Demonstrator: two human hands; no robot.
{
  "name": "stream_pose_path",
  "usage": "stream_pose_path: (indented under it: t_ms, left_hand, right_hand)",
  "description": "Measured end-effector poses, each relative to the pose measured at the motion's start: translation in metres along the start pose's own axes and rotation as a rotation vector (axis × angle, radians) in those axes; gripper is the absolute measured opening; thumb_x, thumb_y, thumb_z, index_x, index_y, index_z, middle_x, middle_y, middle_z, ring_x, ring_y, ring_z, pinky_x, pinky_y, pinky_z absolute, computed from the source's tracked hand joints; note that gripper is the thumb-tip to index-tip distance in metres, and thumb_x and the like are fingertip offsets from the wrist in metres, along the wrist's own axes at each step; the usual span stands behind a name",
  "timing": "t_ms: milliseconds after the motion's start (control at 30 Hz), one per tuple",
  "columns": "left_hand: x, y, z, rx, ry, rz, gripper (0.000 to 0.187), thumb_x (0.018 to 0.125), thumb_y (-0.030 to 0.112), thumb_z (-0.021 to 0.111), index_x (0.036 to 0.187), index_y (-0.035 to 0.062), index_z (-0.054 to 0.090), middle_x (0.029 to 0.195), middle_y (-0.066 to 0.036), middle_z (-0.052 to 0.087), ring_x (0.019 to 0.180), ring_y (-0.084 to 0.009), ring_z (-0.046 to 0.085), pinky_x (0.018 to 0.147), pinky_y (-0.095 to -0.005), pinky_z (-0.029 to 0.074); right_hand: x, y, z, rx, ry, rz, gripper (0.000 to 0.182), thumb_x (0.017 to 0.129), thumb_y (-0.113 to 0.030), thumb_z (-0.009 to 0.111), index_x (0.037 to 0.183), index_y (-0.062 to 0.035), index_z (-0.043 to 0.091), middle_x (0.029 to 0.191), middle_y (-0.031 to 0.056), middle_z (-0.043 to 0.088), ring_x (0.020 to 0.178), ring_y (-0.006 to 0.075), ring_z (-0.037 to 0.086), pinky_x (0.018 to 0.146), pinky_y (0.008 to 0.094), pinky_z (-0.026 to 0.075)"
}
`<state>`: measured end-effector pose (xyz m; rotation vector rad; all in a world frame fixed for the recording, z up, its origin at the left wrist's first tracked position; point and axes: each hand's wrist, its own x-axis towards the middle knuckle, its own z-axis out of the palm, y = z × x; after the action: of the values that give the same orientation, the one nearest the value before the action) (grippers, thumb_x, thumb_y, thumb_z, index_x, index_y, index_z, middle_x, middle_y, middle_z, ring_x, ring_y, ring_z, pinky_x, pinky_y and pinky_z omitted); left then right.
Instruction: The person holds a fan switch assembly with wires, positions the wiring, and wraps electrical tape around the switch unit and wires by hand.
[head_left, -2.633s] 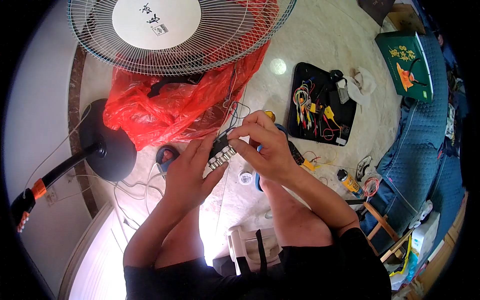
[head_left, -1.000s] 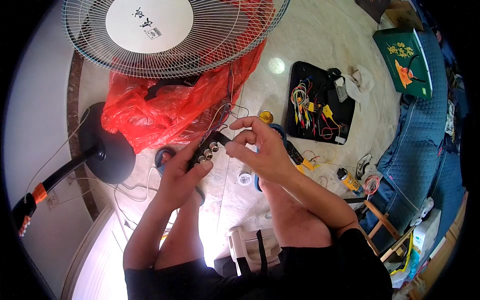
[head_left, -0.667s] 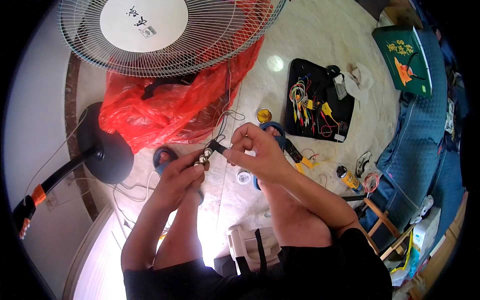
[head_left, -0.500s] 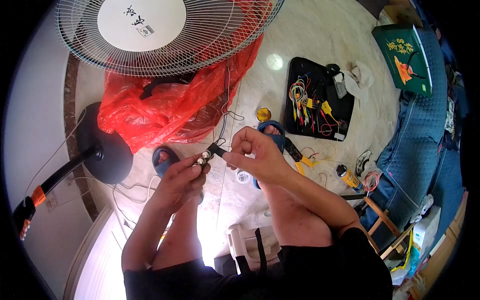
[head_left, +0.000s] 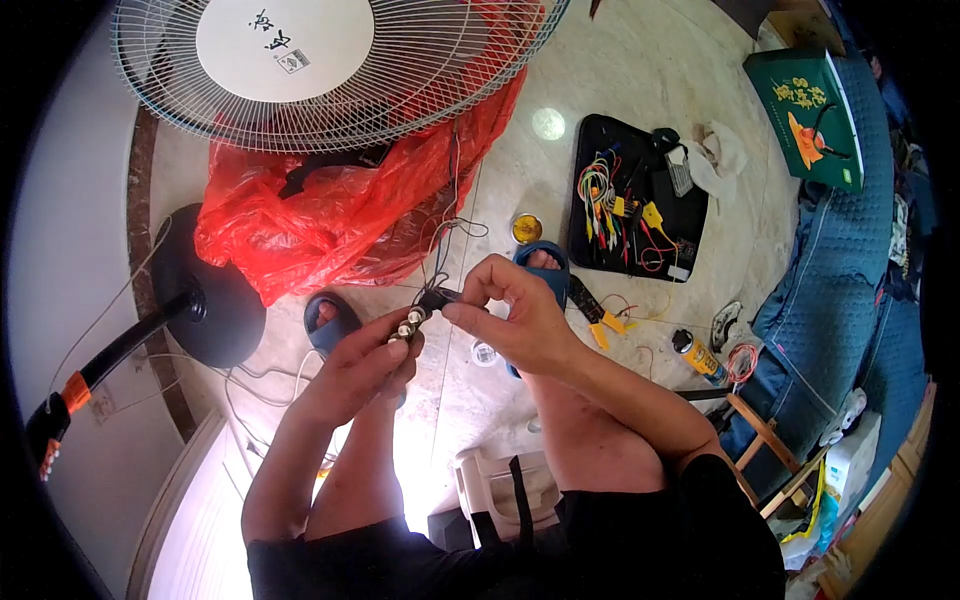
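My left hand (head_left: 362, 372) is closed around a small part with round silvery metal knobs (head_left: 408, 326). At the upper end of that part is a black piece (head_left: 434, 299), possibly tape or a sleeve, with thin dark cables (head_left: 440, 258) running up from it. My right hand (head_left: 520, 318) pinches the edge of this black piece between thumb and forefinger. The exact kind of the knobbed part cannot be made out. Below the hands, a small clear round container (head_left: 484, 353) sits on the floor.
A standing fan (head_left: 330, 110) and a red plastic bag (head_left: 310, 230) are ahead. To the right lie an open black case (head_left: 590, 245) with test leads, a black-and-yellow tool (head_left: 590, 305) and a spray can (head_left: 697, 354). An open yellow tin (head_left: 525, 229) stands near my foot.
Both hands stay close together. The black piece now shows less between my right fingers, and the cables above it have shifted. A dark reddish tip appears at the top edge.
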<state>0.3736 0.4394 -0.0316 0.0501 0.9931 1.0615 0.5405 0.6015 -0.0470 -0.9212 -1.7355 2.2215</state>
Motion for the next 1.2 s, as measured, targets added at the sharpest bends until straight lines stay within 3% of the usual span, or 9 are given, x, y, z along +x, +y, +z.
stream_pose_path:
  t_ms: [133,333,833,1200]
  left_hand:
    - [0.0,0.004,0.005,0.107,-0.071,-0.012,0.051,0.101,0.022,0.044,0.143,-0.0015,0.029,0.092,0.0,0.043,0.07,-0.0067,0.04,0.059,-0.0201,0.034]
    - [0.0,-0.001,0.009,0.189,-0.063,0.025,0.05,0.101,0.023,0.042,0.142,0.0003,0.027,0.089,0.001,0.04,0.068,-0.0068,0.037,0.059,-0.0202,0.033]
    - [0.009,-0.009,0.019,0.344,0.29,0.162,0.038,0.101,0.029,0.043,0.126,0.0009,0.048,0.08,0.004,0.043,0.063,-0.0026,0.034,0.054,-0.0178,0.027]
    - [0.01,-0.002,0.016,-0.04,0.285,-0.021,0.051,0.103,0.041,0.028,0.12,-0.0001,0.053,0.069,0.003,0.041,0.049,-0.0047,0.03,0.043,-0.0209,0.022]
  right_hand:
    - [0.001,0.002,0.0,-0.044,0.014,-0.008,0.018,0.085,-0.003,0.071,0.088,-0.0045,0.053,0.076,-0.0029,0.054,0.073,0.0047,0.05,0.067,0.0209,0.041]
    - [0.002,0.0,0.0,-0.058,0.01,-0.018,0.018,0.085,-0.004,0.071,0.088,-0.0043,0.054,0.077,-0.0024,0.056,0.074,0.0046,0.051,0.067,0.0212,0.041]
    - [0.005,0.002,0.007,-0.049,0.002,0.029,0.017,0.086,-0.009,0.072,0.091,-0.0035,0.057,0.079,-0.0016,0.059,0.077,0.0056,0.054,0.071,0.022,0.045]
    - [0.006,-0.008,0.009,-0.02,-0.022,0.082,0.015,0.088,-0.009,0.069,0.093,-0.0024,0.057,0.076,0.001,0.064,0.073,0.0054,0.06,0.066,0.0209,0.046]
